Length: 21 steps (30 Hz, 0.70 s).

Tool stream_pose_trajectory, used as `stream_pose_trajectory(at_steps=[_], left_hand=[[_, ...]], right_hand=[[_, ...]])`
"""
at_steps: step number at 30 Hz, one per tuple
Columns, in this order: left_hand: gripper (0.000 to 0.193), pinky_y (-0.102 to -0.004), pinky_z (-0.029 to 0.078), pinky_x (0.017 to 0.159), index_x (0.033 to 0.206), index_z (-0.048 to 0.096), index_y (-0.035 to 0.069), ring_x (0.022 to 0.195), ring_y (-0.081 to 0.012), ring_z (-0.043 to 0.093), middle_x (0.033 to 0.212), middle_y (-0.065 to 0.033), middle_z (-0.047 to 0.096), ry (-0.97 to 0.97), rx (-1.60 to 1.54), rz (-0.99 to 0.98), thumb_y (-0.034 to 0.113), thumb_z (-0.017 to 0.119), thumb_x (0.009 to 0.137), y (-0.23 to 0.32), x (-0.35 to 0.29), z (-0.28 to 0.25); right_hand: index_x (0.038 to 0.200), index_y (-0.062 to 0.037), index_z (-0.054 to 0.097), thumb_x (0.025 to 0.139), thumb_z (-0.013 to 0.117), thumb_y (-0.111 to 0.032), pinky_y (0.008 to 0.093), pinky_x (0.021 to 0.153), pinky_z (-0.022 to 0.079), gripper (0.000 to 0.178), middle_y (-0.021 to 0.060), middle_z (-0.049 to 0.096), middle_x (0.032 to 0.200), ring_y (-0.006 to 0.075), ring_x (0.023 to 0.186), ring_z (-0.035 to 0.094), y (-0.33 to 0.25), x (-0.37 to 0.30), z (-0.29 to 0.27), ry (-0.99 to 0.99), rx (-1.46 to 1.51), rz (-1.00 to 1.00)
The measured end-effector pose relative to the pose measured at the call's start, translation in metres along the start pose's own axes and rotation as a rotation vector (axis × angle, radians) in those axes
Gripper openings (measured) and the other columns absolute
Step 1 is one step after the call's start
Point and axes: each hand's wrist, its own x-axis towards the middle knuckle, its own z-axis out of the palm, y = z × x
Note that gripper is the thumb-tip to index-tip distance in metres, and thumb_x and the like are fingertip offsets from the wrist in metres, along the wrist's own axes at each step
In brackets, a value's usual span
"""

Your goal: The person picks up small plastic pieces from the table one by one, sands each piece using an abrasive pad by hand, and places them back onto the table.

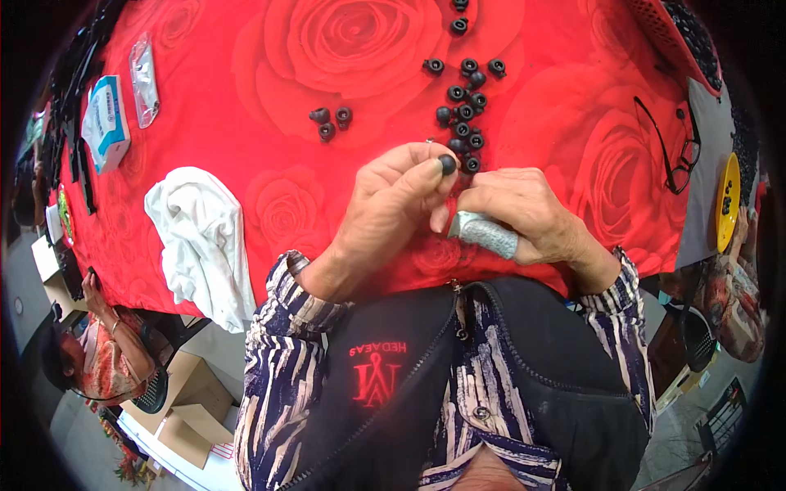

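Note:
My left hand (381,200) pinches a small round black part (447,164) between thumb and fingertips, just above the red tablecloth. Close by on the right, my right hand (528,209) is closed around a short grey-wrapped object (488,236), perhaps a tool handle. Its far end is hidden, so its kind does not show. Beyond the hands, several knobbed black parts (463,129), with ring-shaped openings, lie in a loose column on the cloth. A small group of similar black parts (327,130) sits apart to the left.
Left on the red tablecloth (278,49) lie a crumpled white cloth (201,237), a blue-and-white packet (106,123) and a clear plastic sleeve (143,82). Eyeglasses (684,159) rest at the right, near a red basket (667,33). Two people work at the sides, one by a yellow bowl (722,225).

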Motion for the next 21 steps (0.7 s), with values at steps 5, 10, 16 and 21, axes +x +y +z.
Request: stream_pose_trajectory(at_steps=[5,10,16,21], left_hand=[[0.019,-0.0228,0.047,0.054,0.103,0.054,-0.001,0.061,-0.0092,0.053,0.081,-0.0048,0.055,-0.006,-0.074,-0.035,0.014,0.052,0.091,-0.010,-0.008,-0.002],[0.021,-0.0222,0.047,0.053,0.104,0.054,-0.001,0.060,-0.0096,0.053,0.082,-0.0044,0.056,-0.001,-0.076,-0.163,0.015,0.052,0.092,-0.015,-0.009,0.003],[0.024,-0.0215,0.042,0.054,0.106,0.055,0.000,0.063,-0.0077,0.050,0.086,-0.0040,0.058,-0.101,-0.068,-0.248,0.019,0.054,0.091,-0.007,-0.009,0.001],[0.023,-0.0213,0.041,0.055,0.105,0.056,0.000,0.065,-0.0067,0.049,0.086,-0.0030,0.058,-0.135,-0.043,-0.288,0.019,0.054,0.090,-0.004,-0.007,0.003]], right_hand=[[0.096,-0.0004,0.056,0.073,0.069,-0.009,0.0289,0.055,0.043,0.028,0.0092,0.054,0.075,0.0202,0.063,0.055,0.003,0.001,-0.007,0.299,0.223,0.115],[0.097,-0.0015,0.059,0.065,0.074,-0.009,0.0301,0.051,0.044,0.036,0.0085,0.055,0.073,0.0212,0.060,0.056,0.002,0.004,0.008,0.371,-0.052,-0.083],[0.098,0.0030,0.060,0.063,0.071,-0.011,0.0303,0.046,0.041,0.040,0.0074,0.053,0.068,0.0193,0.054,0.054,0.001,0.002,0.014,0.418,-0.203,-0.225],[0.093,0.0036,0.059,0.060,0.069,-0.008,0.0302,0.041,0.036,0.036,0.0060,0.050,0.064,0.0177,0.048,0.048,0.003,-0.002,0.018,0.466,-0.376,-0.333]])
